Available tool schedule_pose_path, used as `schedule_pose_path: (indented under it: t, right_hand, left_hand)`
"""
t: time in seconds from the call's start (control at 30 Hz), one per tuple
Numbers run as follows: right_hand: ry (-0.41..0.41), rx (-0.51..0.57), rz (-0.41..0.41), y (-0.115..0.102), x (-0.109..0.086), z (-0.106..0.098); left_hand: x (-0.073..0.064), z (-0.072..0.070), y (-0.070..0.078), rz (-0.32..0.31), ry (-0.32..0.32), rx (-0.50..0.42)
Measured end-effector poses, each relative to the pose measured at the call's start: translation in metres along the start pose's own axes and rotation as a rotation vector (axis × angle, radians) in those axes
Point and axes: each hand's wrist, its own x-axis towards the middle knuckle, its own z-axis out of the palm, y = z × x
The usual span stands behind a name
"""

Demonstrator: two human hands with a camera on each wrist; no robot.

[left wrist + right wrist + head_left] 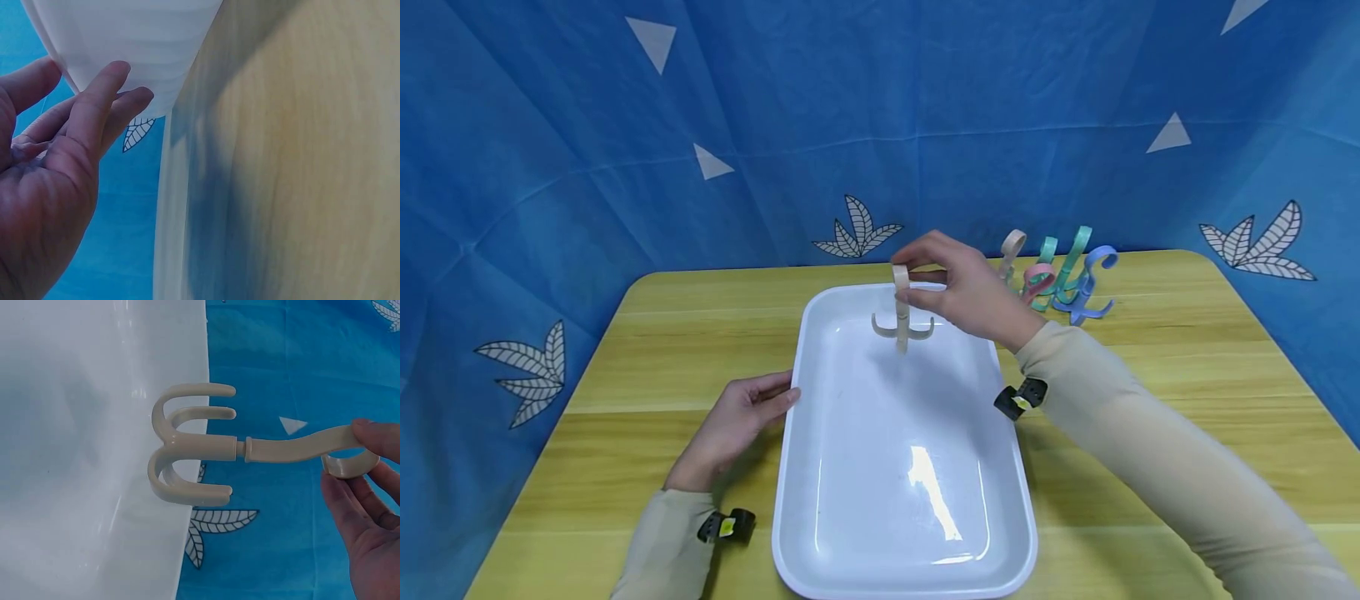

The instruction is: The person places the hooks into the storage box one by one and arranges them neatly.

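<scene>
A cream rotating hanger hook (902, 321) hangs above the far part of a white tray (850, 433). My right hand (966, 287) pinches it by its curved top, thumb against fingers. Seen in the right wrist view, the hook (200, 447) has several upturned prongs under a swivel joint, and the hand (369, 506) grips the loop end. My left hand (737, 425) holds the tray's left rim. In the left wrist view its thumb is at the rim and its fingers (100, 94) touch the outer wall (137, 44).
Behind the right hand, a group of similar hooks stands on the wooden table (700, 333): a green hook (1075, 254), a blue hook (1084, 292), a pink hook (1037, 279) and a pale hook (1011, 246). A blue patterned cloth (880, 100) hangs behind the table.
</scene>
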Motion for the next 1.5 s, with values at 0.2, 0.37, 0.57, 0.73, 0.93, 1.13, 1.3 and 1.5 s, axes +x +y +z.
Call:
schedule_pose_path:
  t: [0.2, 0.37, 0.57, 0.73, 0.93, 1.13, 1.3, 1.5]
  right_hand:
    - [-0.048, -0.015, 0.026, 0.001, 0.007, 0.008]
    - [-0.092, -0.045, 0.049, 0.001, 0.016, 0.019]
    - [-0.123, -0.051, 0.049, 0.007, 0.026, 0.035]
    - [-0.136, -0.045, 0.046, 0.01, 0.032, 0.045]
    - [-0.169, -0.08, 0.035, 0.014, 0.037, 0.056]
    - [-0.182, -0.102, 0.042, 0.015, 0.038, 0.06]
    - [-0.199, -0.136, 0.052, 0.013, 0.038, 0.055]
    - [-0.188, -0.132, 0.064, 0.008, 0.03, 0.044]
  left_hand:
    - [0.001, -0.001, 0.001, 0.0, -0.004, 0.013]
    - [0.002, 0.0, 0.002, -0.003, 0.003, 0.024]
    - [0.0, 0.0, 0.001, -0.027, 0.016, 0.035]
    - [0.0, 0.0, 0.001, -0.024, 0.013, 0.028]
    - [-0.001, -0.001, 0.002, -0.02, 0.006, 0.018]
    - [0.0, -0.001, 0.001, -0.014, -0.007, 0.022]
    - [0.002, -0.002, 0.001, -0.008, -0.012, 0.017]
    - [0.002, -0.003, 0.0, -0.003, -0.014, 0.022]
